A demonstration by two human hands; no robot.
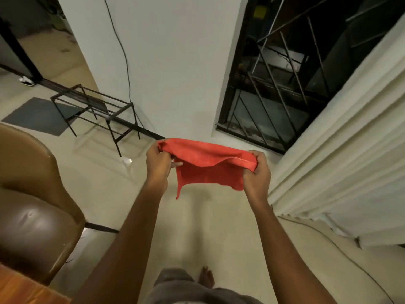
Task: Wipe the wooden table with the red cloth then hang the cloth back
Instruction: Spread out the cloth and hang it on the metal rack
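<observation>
I hold the red cloth [208, 165] stretched out in front of me, above the pale floor. My left hand [158, 165] pinches its left upper corner and my right hand [257, 174] grips its right upper edge. The cloth sags and folds between the two hands, with a thin corner dangling at its lower left. A corner of the wooden table [19, 288] shows at the bottom left edge, behind my left arm.
A brown leather chair [32, 205] stands at the left. A black metal rack [96, 110] sits by the white wall, with a cable running down it. A barred window [278, 88] and cream curtain [341, 154] are at the right. My bare foot [207, 277] is below.
</observation>
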